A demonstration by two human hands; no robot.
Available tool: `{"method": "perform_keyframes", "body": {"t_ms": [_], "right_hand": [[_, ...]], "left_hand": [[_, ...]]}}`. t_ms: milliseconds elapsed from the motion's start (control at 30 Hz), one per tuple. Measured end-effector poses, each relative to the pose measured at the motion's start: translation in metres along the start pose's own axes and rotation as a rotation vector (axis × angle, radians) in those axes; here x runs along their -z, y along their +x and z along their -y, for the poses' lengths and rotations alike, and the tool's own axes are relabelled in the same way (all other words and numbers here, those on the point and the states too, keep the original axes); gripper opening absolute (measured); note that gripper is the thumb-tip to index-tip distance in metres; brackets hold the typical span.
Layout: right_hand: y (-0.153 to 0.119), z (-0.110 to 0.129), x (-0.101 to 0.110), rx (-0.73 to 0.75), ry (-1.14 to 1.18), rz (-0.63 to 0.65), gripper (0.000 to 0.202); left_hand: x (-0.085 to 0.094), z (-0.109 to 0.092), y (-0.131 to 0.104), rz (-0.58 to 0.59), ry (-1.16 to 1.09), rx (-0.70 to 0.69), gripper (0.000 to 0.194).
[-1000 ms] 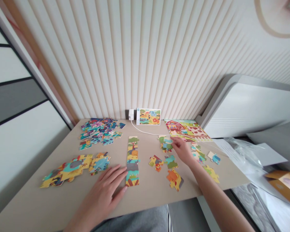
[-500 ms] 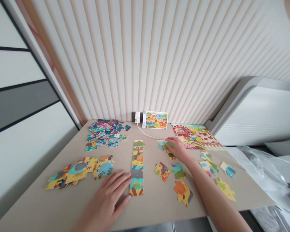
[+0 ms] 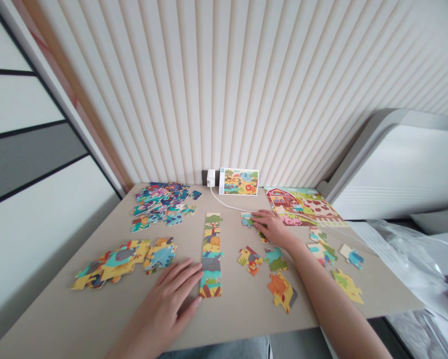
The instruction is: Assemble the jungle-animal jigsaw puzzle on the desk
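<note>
My left hand (image 3: pixel 171 296) lies flat with its fingers stretched, the fingertips at the left edge of a joined puzzle strip (image 3: pixel 211 264). The strip shows a tree, a leopard-like spotted animal, grey and a green crocodile. My right hand (image 3: pixel 271 228) is curled over a light blue and green puzzle piece (image 3: pixel 246 219); its fingertips hide part of it. Another piece (image 3: pixel 261 237) shows partly beneath that hand. Nearer me lie a lion piece (image 3: pixel 250 259), a blue-green piece (image 3: pixel 275 259) and an orange-yellow piece (image 3: pixel 282 291).
A picture card (image 3: pixel 238 181) leans on the wall beside a white charger (image 3: pixel 211 178), whose cable runs right. A farm picture (image 3: pixel 302 205) lies behind. Piles of dark blue pieces (image 3: pixel 166 202) and yellow pieces (image 3: pixel 115 264) are at left; loose pieces (image 3: pixel 347 285) lie right.
The fingers of my right hand now cover the green part that showed under them. My left hand stays beside the strip. The view has shifted slightly.
</note>
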State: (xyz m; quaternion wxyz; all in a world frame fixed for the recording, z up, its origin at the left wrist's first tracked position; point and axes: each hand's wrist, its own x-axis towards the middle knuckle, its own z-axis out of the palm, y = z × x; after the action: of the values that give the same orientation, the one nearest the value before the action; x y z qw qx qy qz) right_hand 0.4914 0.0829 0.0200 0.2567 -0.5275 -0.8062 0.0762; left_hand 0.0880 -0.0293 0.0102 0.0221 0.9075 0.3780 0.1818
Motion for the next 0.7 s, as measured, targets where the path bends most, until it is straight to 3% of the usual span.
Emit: {"method": "perform_keyframes", "body": {"t_ms": [300,700], "right_hand": [[0.002,-0.005,-0.002,-0.036,-0.003,-0.062,0.036],[0.002,-0.014,-0.009,-0.032,-0.055,-0.008,0.034]], "left_hand": [[0.0,0.0,0.0,0.004,-0.011,0.007,0.054],[0.001,-0.001,0.0,0.007,-0.005,0.008,0.053]]}}
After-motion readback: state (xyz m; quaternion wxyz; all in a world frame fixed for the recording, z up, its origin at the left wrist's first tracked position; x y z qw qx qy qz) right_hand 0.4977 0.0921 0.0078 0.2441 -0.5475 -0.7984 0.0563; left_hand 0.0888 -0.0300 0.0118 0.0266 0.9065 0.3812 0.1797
